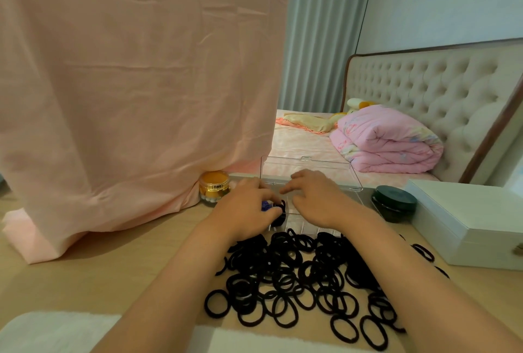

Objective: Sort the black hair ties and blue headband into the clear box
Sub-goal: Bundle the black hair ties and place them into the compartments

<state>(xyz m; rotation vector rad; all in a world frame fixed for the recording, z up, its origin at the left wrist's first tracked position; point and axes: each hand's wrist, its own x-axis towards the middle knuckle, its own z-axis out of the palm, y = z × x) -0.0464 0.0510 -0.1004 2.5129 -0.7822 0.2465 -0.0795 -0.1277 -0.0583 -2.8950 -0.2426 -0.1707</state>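
A large heap of black hair ties (pixel 300 276) lies on the wooden table in front of me. Beyond it stands the clear box (pixel 311 228), its lid (pixel 311 168) raised at the back. My left hand (pixel 246 211) is over the box's left compartments, fingers curled round black hair ties (pixel 280 211), with the blue headband (pixel 266 205) showing under the fingers. My right hand (pixel 314 199) hovers over the middle of the box, fingers relaxed and spread, holding nothing.
A pink cloth (pixel 127 97) drapes over the table's left back. A gold jar (pixel 214 187) stands left of the box, a dark round tin (pixel 394 202) to its right, then a white box (pixel 469 219). Stray ties (pixel 423 252) lie near it. A bed is behind.
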